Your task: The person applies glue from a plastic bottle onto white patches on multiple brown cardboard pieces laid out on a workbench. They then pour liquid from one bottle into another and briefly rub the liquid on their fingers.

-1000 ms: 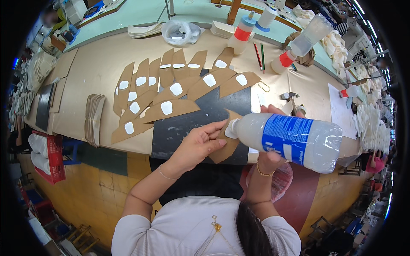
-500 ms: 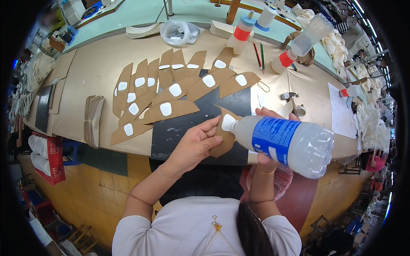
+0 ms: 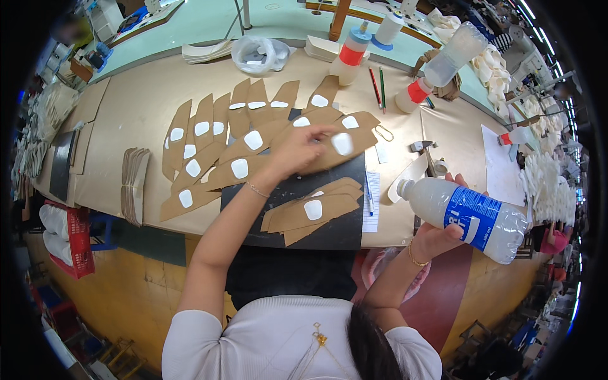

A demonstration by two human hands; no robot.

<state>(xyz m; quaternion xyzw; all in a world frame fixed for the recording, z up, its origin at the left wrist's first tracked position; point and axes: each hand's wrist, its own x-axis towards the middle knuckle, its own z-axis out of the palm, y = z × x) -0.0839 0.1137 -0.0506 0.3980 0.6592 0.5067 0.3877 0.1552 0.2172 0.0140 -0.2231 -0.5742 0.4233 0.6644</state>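
Observation:
My right hand (image 3: 438, 235) is wrapped round a clear plastic bottle (image 3: 430, 197) with a blue label and whitish contents; its neck points left, off the table. My left hand (image 3: 300, 152) reaches forward over the table, fingertips closed at the edge of a brown cardboard-like piece (image 3: 354, 144) with a white patch, slightly blurred. Around it lie several similar brown pieces (image 3: 259, 164), fanned out and overlapping, each with a white patch. Closer to me, a small stack of brown pieces (image 3: 291, 218) rests on a black board (image 3: 342, 231).
A banded bundle of brown pieces (image 3: 134, 183) stands at left. Bottles with red bands (image 3: 350, 56), pencils (image 3: 377, 85), a plastic bag (image 3: 253, 54) and a thread cone (image 3: 388, 28) line the back. A hammer (image 3: 423, 145) and a lined paper with a pen (image 3: 372, 202) lie right.
My left hand has moved forward with the brown piece to the fanned-out rows. My right hand has drawn the bottle away to the right. The stack on the board is now uncovered.

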